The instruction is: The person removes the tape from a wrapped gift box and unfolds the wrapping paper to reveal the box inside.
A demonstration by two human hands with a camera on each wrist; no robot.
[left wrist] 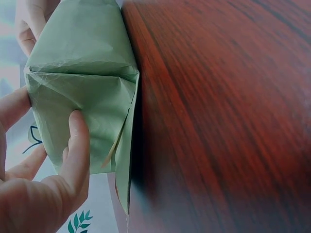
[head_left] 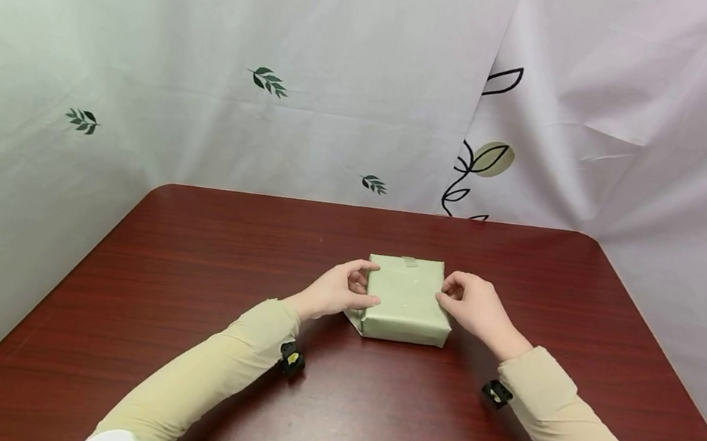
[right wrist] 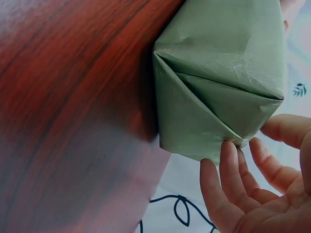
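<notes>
A box wrapped in pale green paper [head_left: 407, 297] lies on the table. My left hand [head_left: 340, 285] is at its left end, thumb and forefinger spread along the top edge. In the left wrist view one finger [left wrist: 77, 131] presses the folded-in end paper, while a loose lower flap [left wrist: 124, 170] sticks out. At the opposite end is my right hand [head_left: 474, 303], its fingertips touching the upper edge. Folded paper there makes a pointed flap [right wrist: 189, 116], and the right fingers [right wrist: 229, 160] touch near its tip, partly hiding it.
The dark red wooden table [head_left: 242, 234] has rounded far corners. White curtains [head_left: 353, 37] with leaf prints hang along its back and sides. A small piece of tape [head_left: 410, 262] shows at the box's far top edge. Each wrist carries a black camera [head_left: 292, 358].
</notes>
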